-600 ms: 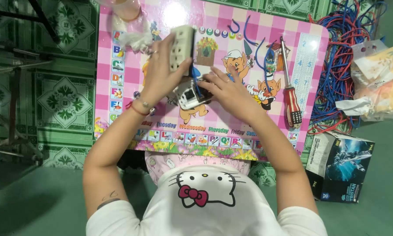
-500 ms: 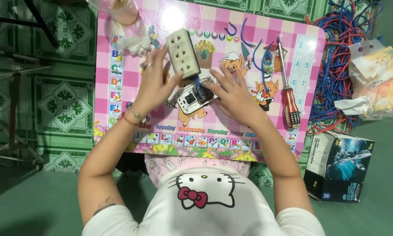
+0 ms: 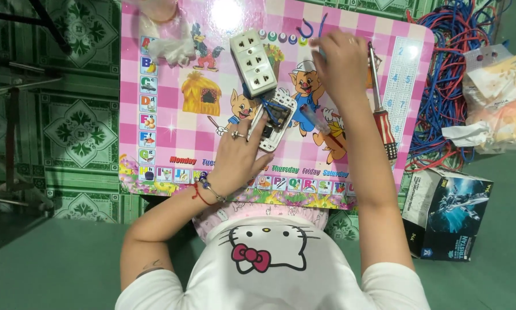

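- A small pink table (image 3: 160, 143) printed with cartoon animals and letters is seen from above, set on a green patterned floor (image 3: 68, 126).
- The left hand (image 3: 240, 152) is laid flat on the table, fingers slightly spread, with the fingertips touching the lower edge of the opened socket base (image 3: 275, 120); nothing is gripped by it.
- The socket base is found near the middle of the table, lying tilted, with blue wiring shown inside it.
- A white socket cover (image 3: 253, 62) with three outlets is placed just above the base, touching it at its lower end.
- The right hand (image 3: 341, 63) is held over the upper part of the table, fingers curled together; whether something small is pinched there cannot be told.
- Short bent blue wire pieces (image 3: 308, 27) are seen just beside the right hand's fingertips.
- A screwdriver (image 3: 384, 123) with a red and black handle is laid on the right part of the table, beside the right forearm.
- A tangle of red and blue wires (image 3: 447, 69) is piled on the floor right of the table, with crumpled plastic bags (image 3: 499, 97) next to it.
- A dark printed cardboard box (image 3: 447, 212) is set on the floor below those.
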